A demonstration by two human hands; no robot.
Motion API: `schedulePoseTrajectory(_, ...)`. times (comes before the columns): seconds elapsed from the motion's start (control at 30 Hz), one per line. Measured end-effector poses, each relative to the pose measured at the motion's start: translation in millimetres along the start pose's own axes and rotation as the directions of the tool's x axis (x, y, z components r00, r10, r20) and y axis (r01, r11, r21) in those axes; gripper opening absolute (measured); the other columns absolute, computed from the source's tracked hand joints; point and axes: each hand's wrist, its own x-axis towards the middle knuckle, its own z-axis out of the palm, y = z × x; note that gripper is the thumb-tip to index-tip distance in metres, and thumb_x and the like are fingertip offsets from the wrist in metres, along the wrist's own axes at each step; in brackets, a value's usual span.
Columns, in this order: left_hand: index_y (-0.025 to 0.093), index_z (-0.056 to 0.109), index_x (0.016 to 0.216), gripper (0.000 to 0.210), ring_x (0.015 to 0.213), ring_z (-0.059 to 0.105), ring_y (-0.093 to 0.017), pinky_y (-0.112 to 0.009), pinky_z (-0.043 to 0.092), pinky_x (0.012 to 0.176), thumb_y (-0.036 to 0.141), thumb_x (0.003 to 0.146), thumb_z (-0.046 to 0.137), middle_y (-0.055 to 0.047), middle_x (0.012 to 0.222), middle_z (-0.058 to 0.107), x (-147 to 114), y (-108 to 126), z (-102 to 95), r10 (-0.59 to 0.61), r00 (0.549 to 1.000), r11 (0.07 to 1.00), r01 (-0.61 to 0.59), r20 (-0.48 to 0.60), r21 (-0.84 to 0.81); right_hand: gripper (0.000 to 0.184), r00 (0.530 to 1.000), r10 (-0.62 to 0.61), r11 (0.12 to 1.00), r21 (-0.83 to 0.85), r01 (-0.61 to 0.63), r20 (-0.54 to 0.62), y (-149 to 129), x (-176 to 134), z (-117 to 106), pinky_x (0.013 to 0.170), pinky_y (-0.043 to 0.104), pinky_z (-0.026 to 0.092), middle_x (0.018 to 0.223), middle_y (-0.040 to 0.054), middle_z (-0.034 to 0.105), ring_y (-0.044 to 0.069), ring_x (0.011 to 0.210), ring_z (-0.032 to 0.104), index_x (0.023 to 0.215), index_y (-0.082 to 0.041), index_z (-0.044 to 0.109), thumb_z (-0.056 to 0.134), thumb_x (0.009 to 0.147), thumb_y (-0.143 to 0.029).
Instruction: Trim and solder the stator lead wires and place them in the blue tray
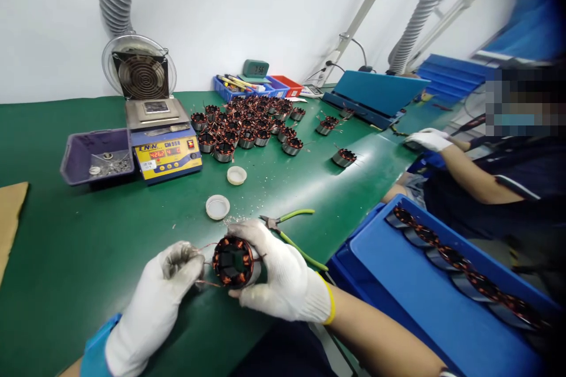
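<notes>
My right hand (283,274), in a white glove with a yellow cuff, is wrapped round a motor stator (234,262) with copper windings and a black inner lining. The stator's open face is turned up toward me. Left of it, my left hand (165,288), also gloved in white, has its fingers pinched at the copper lead wires that stick out from the stator's side. Just beyond my right hand lie cutting pliers (287,230) with green handles. Two small white round dishes, a nearer one (217,207) and a farther one (236,175), sit among silvery crumbs.
A solder pot (168,153) with a lit red display stands behind, beside a purple bin (97,156) of metal scraps. Many stators (247,123) crowd the back. A blue crate (375,247) at right holds a row of stators. A co-worker's gloved hand (428,140) is farther right.
</notes>
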Motion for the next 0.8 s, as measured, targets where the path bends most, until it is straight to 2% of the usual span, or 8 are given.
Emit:
schedulePoseTrajectory(0.07,0.017,0.053,0.062,0.043,0.052,0.044,-0.011,-0.021,0.038,0.051,0.055,0.075,0.067,0.002,0.054,0.051,-2.2,3.3,2.5,-0.076,0.996,0.997,0.077,0.039,-0.004,0.075,0.999,-0.038,0.999,-0.029,0.038,-0.009,-0.3,-0.1,0.7,0.1,0.038,0.045,0.128,0.0126,0.05,0.026,0.122,0.05,0.131,-0.021,0.039,0.075,0.067,-0.033)
schedulePoseTrajectory(0.23,0.016,0.051,0.063,0.047,0.048,0.034,-0.009,-0.02,0.028,0.045,0.057,0.067,0.075,0.005,0.052,0.044,-9.3,4.9,6.6,-0.209,0.973,0.97,0.218,0.097,-0.102,0.072,0.988,-0.156,0.986,-0.063,0.156,0.016,-0.4,-2.9,4.0,0.093,0.039,0.05,0.124,0.0147,0.051,0.026,0.116,0.054,0.133,-0.021,0.037,0.07,0.07,-0.031)
schedulePoseTrajectory(0.33,0.016,0.052,0.064,0.048,0.047,0.034,-0.008,-0.02,0.028,0.045,0.057,0.064,0.077,0.004,0.051,0.045,-6.9,2.9,6.7,-0.206,0.974,0.969,0.216,0.094,-0.115,0.074,0.988,-0.152,0.986,-0.059,0.153,0.02,-0.3,-3.2,2.3,0.094,0.038,0.049,0.125,0.0135,0.051,0.026,0.116,0.054,0.133,-0.021,0.037,0.072,0.068,-0.029)
schedulePoseTrajectory(0.4,0.015,0.056,0.069,0.045,0.051,0.04,-0.009,-0.021,0.034,0.049,0.056,0.068,0.075,0.003,0.057,0.05,-1.8,0.0,4.0,-0.137,0.989,0.981,0.142,0.049,-0.131,0.075,0.996,-0.09,0.993,-0.076,0.09,0.011,0.6,0.6,-2.5,0.096,0.038,0.047,0.127,0.0119,0.05,0.025,0.118,0.052,0.133,-0.022,0.038,0.071,0.066,-0.026)
schedulePoseTrajectory(0.47,0.016,0.06,0.078,0.041,0.058,0.047,-0.012,-0.023,0.041,0.055,0.055,0.073,0.072,0.0,0.068,0.056,4.5,-4.0,-1.4,-0.048,0.999,0.983,0.047,-0.004,-0.178,0.076,0.999,0.055,0.99,-0.13,-0.054,-0.001,3.1,9.0,-10.1,0.096,0.039,0.047,0.128,0.0099,0.051,0.025,0.118,0.053,0.134,-0.023,0.039,0.071,0.065,-0.025)
schedulePoseTrajectory(0.6,0.018,0.062,0.093,0.038,0.065,0.052,-0.013,-0.025,0.047,0.061,0.052,0.077,0.069,-0.001,0.085,0.059,15.7,-11.6,-13.2,0.013,0.998,0.97,-0.028,-0.062,-0.241,0.077,0.95,0.312,0.905,-0.301,-0.3,-0.007,11.2,36.4,-27.7,0.092,0.043,0.047,0.127,0.0056,0.054,0.027,0.11,0.058,0.134,-0.029,0.039,0.072,0.064,-0.03)
schedulePoseTrajectory(0.7,0.016,0.063,0.092,0.041,0.064,0.054,-0.014,-0.026,0.047,0.062,0.051,0.075,0.071,-0.003,0.084,0.061,19.2,-12.6,-14.9,0.017,0.999,0.984,-0.025,-0.049,-0.176,0.074,0.924,0.38,0.84,-0.43,-0.33,0.034,13.9,57.8,-36.8,0.086,0.045,0.046,0.125,0.0046,0.056,0.03,0.105,0.061,0.132,-0.032,0.039,0.071,0.065,-0.034)
schedulePoseTrajectory(0.8,0.013,0.064,0.089,0.045,0.063,0.055,-0.015,-0.028,0.047,0.062,0.052,0.07,0.075,-0.004,0.08,0.062,19.2,-8.8,-11.7,0.013,0.999,0.994,-0.018,-0.05,-0.111,0.07,0.911,0.4,0.799,-0.527,-0.291,0.103,10.5,75.0,-40.5,0.081,0.043,0.047,0.125,0.0037,0.056,0.031,0.102,0.061,0.13,-0.033,0.041,0.07,0.066,-0.036)
